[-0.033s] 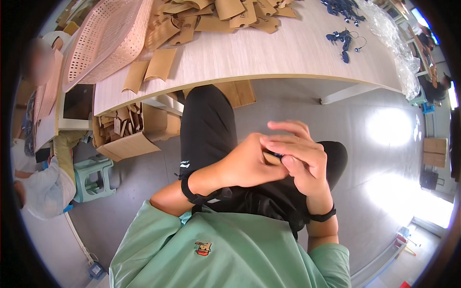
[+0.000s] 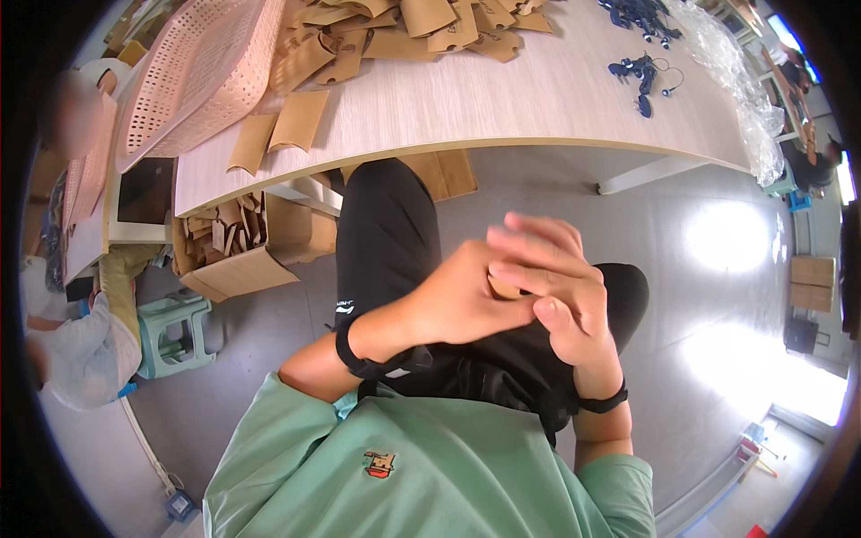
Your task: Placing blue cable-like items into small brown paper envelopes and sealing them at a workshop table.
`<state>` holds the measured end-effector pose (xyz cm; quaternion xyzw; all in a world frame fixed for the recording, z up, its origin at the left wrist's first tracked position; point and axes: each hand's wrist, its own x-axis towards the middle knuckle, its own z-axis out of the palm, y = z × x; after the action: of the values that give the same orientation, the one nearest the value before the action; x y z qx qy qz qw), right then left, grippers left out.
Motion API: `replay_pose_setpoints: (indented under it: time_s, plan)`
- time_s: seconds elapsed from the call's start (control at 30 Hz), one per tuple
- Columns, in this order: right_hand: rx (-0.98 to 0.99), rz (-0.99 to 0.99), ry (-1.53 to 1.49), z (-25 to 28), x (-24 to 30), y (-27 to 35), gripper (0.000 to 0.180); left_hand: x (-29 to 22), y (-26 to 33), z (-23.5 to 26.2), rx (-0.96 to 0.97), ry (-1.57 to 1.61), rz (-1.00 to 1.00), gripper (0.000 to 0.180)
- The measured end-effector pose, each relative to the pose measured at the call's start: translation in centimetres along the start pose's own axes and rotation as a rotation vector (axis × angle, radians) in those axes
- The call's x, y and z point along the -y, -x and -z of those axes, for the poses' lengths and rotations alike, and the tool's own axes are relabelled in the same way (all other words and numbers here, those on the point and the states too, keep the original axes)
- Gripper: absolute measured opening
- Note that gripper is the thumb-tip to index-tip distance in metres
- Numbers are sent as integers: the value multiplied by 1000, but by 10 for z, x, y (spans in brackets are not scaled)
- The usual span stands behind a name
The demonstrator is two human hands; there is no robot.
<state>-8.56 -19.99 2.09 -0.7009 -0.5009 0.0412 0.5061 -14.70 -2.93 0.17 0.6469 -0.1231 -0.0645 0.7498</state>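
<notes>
Above my lap, my left hand (image 2: 466, 300) curls round a small brown kraft-paper box (image 2: 505, 288), mostly hidden by the fingers. My right hand (image 2: 569, 296) lies across it with fingers stretched over the left hand; its fingertips are blurred. On the table before me, two brown pillow boxes (image 2: 300, 119) lie near the front edge, and a heap of similar boxes (image 2: 404, 43) lies behind. Dark blue earphones (image 2: 642, 82) with thin cables rest at the right of the table.
A pink perforated basket (image 2: 193, 90) stands at the table's left. Below it, a carton (image 2: 238, 269) holds brown pieces. Clear plastic wrap (image 2: 758, 134) hangs over the right edge. At left are a green stool (image 2: 175, 336) and a seated person (image 2: 85, 350).
My right hand's fingers have risen slightly and spread over my left hand. Its thumb has shifted off the box opening, and less of the box shows.
</notes>
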Motion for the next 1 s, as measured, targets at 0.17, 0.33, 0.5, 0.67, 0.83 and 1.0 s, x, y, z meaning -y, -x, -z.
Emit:
replay_pose_setpoints:
  time_s: [0.17,0.33,0.5,0.67,0.83,1.0]
  plan:
    - [-188,59,65,8,-1,-23,30,-15,-25,23,84,-67,-84,20]
    - [-290,190,307,30,-16,-64,25,-26,-68,55,101,-162,-250,23]
    - [-241,260,471,37,-46,-101,24,-13,-101,86,-8,-235,-342,21]
    - [-206,228,406,35,-66,-116,22,-11,-109,93,-75,-236,-281,19]
    - [-144,219,422,34,-66,-129,19,-9,-110,99,-74,-141,-227,21]
    - [-196,239,487,38,-65,-130,17,-15,-111,100,-50,-122,-214,20]
